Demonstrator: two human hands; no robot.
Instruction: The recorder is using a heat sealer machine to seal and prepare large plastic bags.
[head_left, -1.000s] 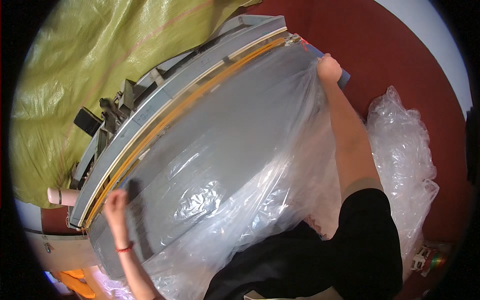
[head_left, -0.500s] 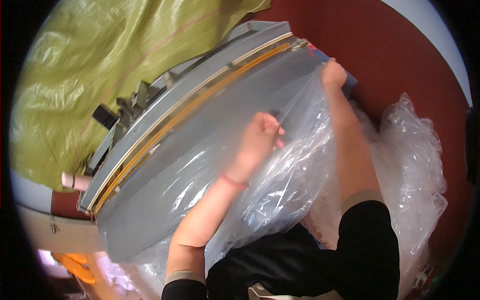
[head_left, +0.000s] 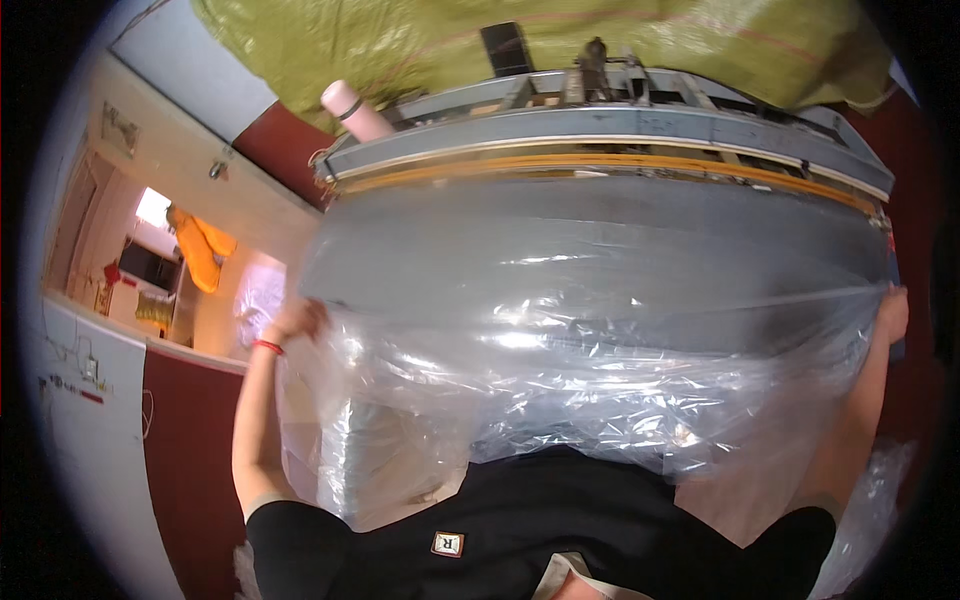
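A wide clear plastic sheet lies over a grey work surface and sags toward my body in shiny folds. At its left edge is my left hand, a red band on the wrist, fingers bent on the film; it is slightly blurred. Far out at the right, my right hand is closed on the sheet's other edge, and a taut crease runs inward from it. Part of each hand's grip is hidden. Both arms are spread wide.
Behind the surface runs a grey metal frame with orange strips. A pink bottle and a black phone are near it, before a yellow-green woven cover. More clear plastic lies low right. A doorway opens left.
My view has swung left. My left hand has gone from above the middle of the sheet to its left edge. My right hand still grips the right edge, and the film is spread wider.
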